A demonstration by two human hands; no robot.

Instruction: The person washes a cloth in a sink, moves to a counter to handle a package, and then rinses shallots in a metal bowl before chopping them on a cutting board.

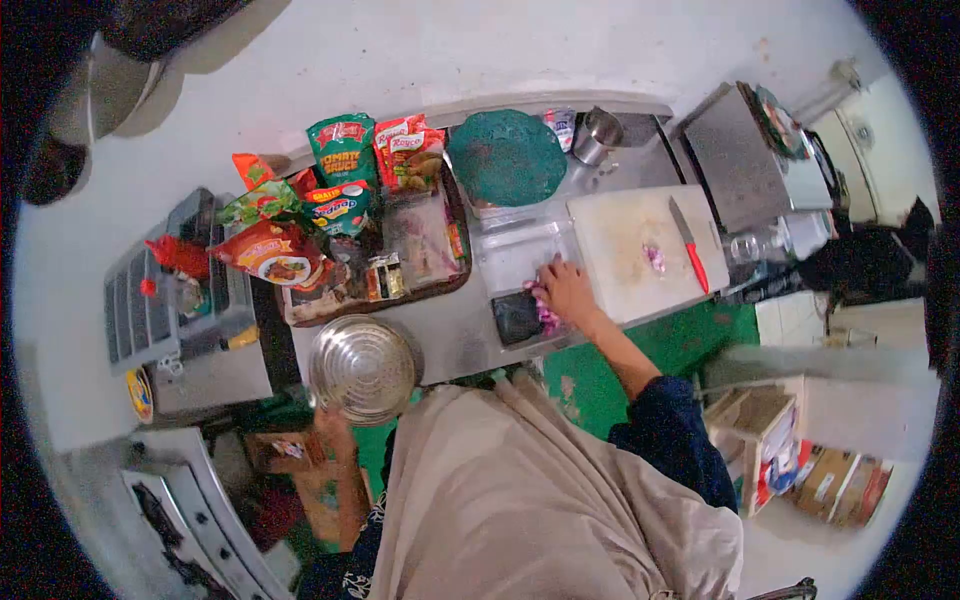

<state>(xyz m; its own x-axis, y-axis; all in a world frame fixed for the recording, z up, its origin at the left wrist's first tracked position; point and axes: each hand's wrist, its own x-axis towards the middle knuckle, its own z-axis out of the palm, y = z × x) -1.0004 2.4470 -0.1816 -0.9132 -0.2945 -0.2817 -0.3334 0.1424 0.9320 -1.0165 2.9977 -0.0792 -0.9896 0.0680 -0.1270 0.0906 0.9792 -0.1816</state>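
My right hand (565,288) reaches over a clear plastic container (530,248), its fingers bent down and closed around pieces of chopped red onion (548,320). More onion lies in the container beside a dark patch (516,318). To the right, a white cutting board (610,240) carries a small heap of chopped onion (654,259) and a knife with a red handle (697,268). At the counter's front edge, my left hand (335,432) is by the rim of a round perforated metal strainer (362,368). It is blurred and its fingers are mostly hidden.
A brown tray (462,215) holds several food packets, including a tomato sauce pouch (343,150). Behind the container sit a green scalloped plate (507,158) and a metal pot (598,136). A dark plastic organizer (165,275) stands left, above a stove (190,500).
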